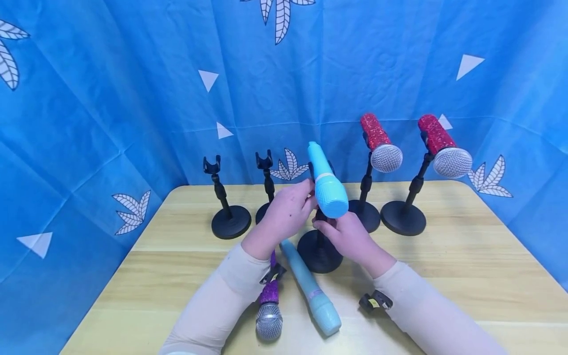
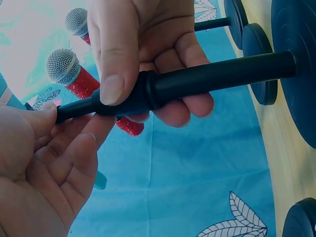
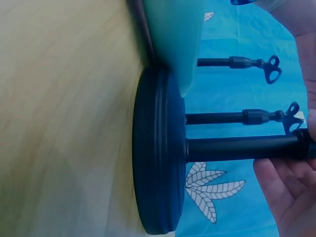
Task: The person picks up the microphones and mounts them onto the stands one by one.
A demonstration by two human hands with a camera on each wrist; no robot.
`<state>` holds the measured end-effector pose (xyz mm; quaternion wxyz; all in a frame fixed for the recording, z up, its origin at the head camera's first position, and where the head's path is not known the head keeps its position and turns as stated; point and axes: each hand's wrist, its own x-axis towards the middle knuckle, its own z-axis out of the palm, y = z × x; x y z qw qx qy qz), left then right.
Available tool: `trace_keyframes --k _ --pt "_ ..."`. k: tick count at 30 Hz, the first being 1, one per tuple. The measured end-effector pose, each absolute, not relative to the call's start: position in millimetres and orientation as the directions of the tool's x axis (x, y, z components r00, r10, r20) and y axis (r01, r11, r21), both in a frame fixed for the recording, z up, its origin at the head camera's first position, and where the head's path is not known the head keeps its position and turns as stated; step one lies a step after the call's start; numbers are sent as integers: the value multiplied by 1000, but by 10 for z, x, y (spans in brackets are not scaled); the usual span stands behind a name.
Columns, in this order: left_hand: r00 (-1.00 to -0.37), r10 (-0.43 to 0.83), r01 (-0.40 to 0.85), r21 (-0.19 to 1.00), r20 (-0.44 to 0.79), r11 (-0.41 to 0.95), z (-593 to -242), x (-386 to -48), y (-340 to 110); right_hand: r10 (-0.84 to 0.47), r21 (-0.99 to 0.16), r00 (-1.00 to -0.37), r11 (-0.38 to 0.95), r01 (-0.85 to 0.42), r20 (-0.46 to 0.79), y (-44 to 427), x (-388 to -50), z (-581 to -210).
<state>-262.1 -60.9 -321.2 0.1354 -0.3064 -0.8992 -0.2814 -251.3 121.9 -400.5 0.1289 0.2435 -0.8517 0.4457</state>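
Observation:
A light-blue microphone (image 1: 329,190) sits tilted in the holder of a black stand (image 1: 320,252), head toward me. High on that stand, my left hand (image 1: 290,209) pinches the thin upper rod (image 2: 79,109) between thumb and fingers. Just below, my right hand (image 1: 352,236) grips the thick collar (image 2: 133,94), its thumb laid along the near side. The round base (image 3: 158,153) rests on the table. In front of it lie another light-blue microphone (image 1: 310,291) and a purple glitter microphone (image 1: 268,318), partly hidden by my left forearm.
Two red glitter microphones (image 1: 380,143) (image 1: 443,145) sit on black stands at the right. At the left are two stands with bare holders (image 1: 212,165) (image 1: 264,161). A blue patterned curtain (image 1: 248,88) hangs behind the wooden table (image 1: 177,276).

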Motion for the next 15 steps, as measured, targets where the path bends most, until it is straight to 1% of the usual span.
trace_keyframes --k 4,8,11,15 --pt "-786 467 614 429 405 662 -3236 -2612 -614 -282 -722 -872 489 -490 400 1210 -2512 -4024" --pt "-805 450 590 449 386 671 -3240 -2598 -621 -350 -731 -863 468 -497 363 1242 -2519 -3993" --pt "-809 451 586 452 378 672 -3226 -2602 -616 -395 -704 -837 465 -537 378 1272 -2505 -3939" --pt "-800 467 598 430 376 677 -3205 -2628 -601 -377 -654 -823 500 -567 425 1263 -2496 -3949"
